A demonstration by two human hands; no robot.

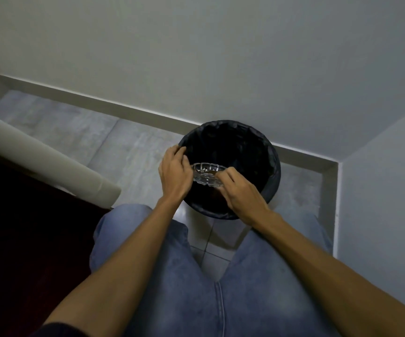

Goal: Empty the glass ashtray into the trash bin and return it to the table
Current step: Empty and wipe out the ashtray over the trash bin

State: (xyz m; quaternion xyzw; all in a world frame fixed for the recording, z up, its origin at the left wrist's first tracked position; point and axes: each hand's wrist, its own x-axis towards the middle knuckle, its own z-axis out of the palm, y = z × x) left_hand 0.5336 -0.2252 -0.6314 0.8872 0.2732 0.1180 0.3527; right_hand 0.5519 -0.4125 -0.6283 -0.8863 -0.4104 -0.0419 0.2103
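Observation:
The clear glass ashtray (207,172) with a scalloped rim hangs over the open mouth of the trash bin (273,166), tilted away from me. My left hand (174,172) grips its left edge and my right hand (241,194) pinches its right edge. The bin is round, lined with a black bag, and stands on the floor against the wall. Some brownish residue shows inside the ashtray. The bin's inside is too dark to make out.
A grey tiled floor (75,127) runs along a white wall with a skirting board. A pale rolled mat (43,154) and a dark red surface (26,227) lie at my left. A wall corner (337,190) stands at the right. My jeans-clad legs (220,288) fill the foreground.

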